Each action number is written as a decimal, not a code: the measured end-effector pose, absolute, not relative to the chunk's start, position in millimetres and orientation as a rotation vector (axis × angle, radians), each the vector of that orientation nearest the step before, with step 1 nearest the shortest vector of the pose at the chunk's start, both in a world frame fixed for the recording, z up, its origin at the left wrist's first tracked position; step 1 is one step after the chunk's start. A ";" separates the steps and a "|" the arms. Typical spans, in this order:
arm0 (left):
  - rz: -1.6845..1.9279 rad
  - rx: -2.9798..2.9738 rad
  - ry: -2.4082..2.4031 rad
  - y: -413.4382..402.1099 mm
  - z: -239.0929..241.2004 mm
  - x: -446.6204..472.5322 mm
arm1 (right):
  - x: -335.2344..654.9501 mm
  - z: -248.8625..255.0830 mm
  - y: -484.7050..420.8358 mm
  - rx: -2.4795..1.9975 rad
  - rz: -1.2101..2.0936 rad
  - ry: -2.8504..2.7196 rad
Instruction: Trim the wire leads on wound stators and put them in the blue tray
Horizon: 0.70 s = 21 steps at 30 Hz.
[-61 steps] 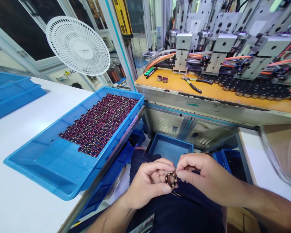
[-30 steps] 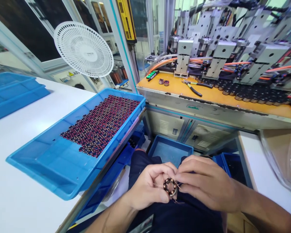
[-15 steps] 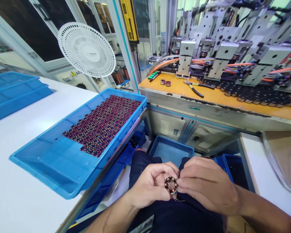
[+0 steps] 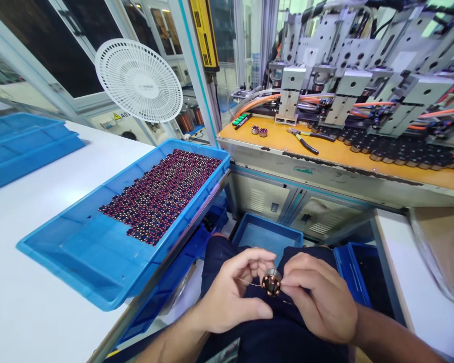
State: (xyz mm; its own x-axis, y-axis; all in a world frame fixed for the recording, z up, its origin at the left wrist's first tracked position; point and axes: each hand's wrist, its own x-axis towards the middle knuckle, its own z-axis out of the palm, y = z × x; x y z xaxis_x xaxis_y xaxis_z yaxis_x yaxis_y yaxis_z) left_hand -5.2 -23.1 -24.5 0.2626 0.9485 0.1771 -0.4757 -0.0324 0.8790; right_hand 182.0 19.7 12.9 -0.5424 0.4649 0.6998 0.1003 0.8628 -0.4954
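A small ring-shaped wound stator (image 4: 271,283) with copper coils and a grey metal outer ring is above my lap. My right hand (image 4: 320,297) pinches its right edge between thumb and fingers. My left hand (image 4: 236,292) is at its left, with the thumb stretched out below and the fingers curved above, apart from each other. A thin copper wire (image 4: 250,283) runs from the stator toward the left palm; whether the curled fingers touch it I cannot tell. Another short wire end shows below the right fingertips.
On the left, a blue tray (image 4: 70,252) holds many wound stators (image 4: 166,194) in rows. Ahead, an orange bench (image 4: 272,143) carries cutting pliers (image 4: 306,138), two loose stators (image 4: 259,131) and a winding machine (image 4: 348,85). Below stands a blue bin (image 4: 267,232); a white fan (image 4: 139,80) is behind.
The left thumb and fingers have spread away from the stator, which they were holding. The stator has turned, showing its outer ring, and stays in the right hand.
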 end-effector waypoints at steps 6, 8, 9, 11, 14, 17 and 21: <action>1.100 1.035 0.647 -26.4 -22.2 -11.0 | 182.6 13.8 18.4 -0.435 0.426 -2.139; 1.131 1.029 0.661 -27.8 -21.0 -9.5 | 181.8 13.1 16.7 -0.452 0.414 -2.132; 1.148 1.024 0.663 -28.3 -20.4 -8.5 | 181.4 12.6 15.8 -0.462 0.411 -2.127; 1.179 1.016 0.658 -29.1 -19.5 -7.0 | 180.7 11.5 14.2 -0.485 0.416 -2.117; 1.212 1.010 0.640 -29.7 -19.0 -5.8 | 179.6 10.6 13.1 -0.523 0.408 -2.112; 1.241 1.023 0.625 -29.6 -20.1 -5.9 | 178.1 11.0 13.7 -0.566 0.374 -2.105; 1.348 1.062 0.548 -28.0 -22.7 -6.7 | 176.3 14.9 15.7 -0.586 0.371 -2.127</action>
State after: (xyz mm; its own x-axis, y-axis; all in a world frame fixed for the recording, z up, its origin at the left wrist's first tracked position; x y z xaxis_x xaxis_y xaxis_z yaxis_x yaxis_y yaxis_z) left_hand -6.7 -28.0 -22.7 0.1984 0.9488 0.2457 -0.5080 -0.1148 0.8537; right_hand 176.3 15.7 14.9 -0.5074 0.5332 0.6770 0.2726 0.8446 -0.4609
